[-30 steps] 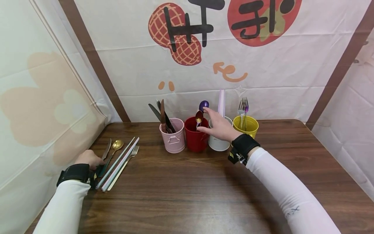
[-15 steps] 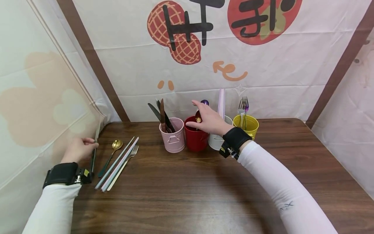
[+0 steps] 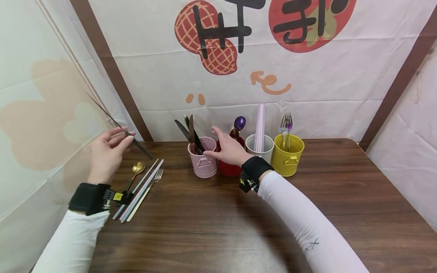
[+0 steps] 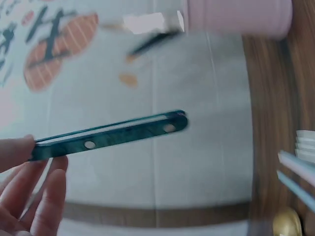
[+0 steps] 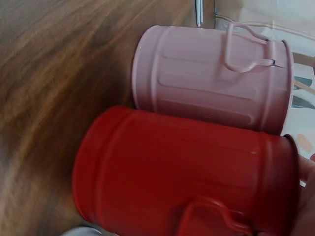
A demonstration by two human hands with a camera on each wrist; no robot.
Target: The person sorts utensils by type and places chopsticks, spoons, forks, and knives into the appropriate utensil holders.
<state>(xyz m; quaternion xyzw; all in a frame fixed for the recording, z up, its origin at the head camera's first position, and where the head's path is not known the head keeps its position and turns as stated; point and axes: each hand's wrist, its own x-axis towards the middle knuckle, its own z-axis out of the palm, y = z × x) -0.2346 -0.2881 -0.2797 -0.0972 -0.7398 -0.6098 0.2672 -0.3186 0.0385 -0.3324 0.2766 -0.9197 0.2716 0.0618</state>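
White cloth (image 3: 324, 79) with printed motifs hangs behind a dark wood-grain surface (image 3: 191, 227), where a person's two hands are well apart. On the left, the left hand (image 3: 107, 151) pinches a teal-handled knife (image 4: 118, 136) between thumb and fingers, clear of the surface and tilted, its handle end lower and pointing toward the buckets. Just below it lie a gold spoon (image 3: 138, 167), pale chopsticks (image 3: 145, 185) and a fork (image 3: 149, 188), side by side.

Toward the back, four small buckets stand in a row. The pink bucket (image 3: 205, 167) carries upright knives (image 3: 191, 131); the red bucket (image 5: 187, 167), right beside it, has a purple spoon (image 3: 240, 123); the white bucket (image 3: 267, 157) has striped chopsticks (image 3: 260, 127); the yellow bucket (image 3: 285, 163) has forks (image 3: 284, 123). The right hand (image 3: 232, 149) holds nothing, thumb and fingers spread in front of the red bucket, fingertips near the pink bucket's rim; whether they touch cannot be told.
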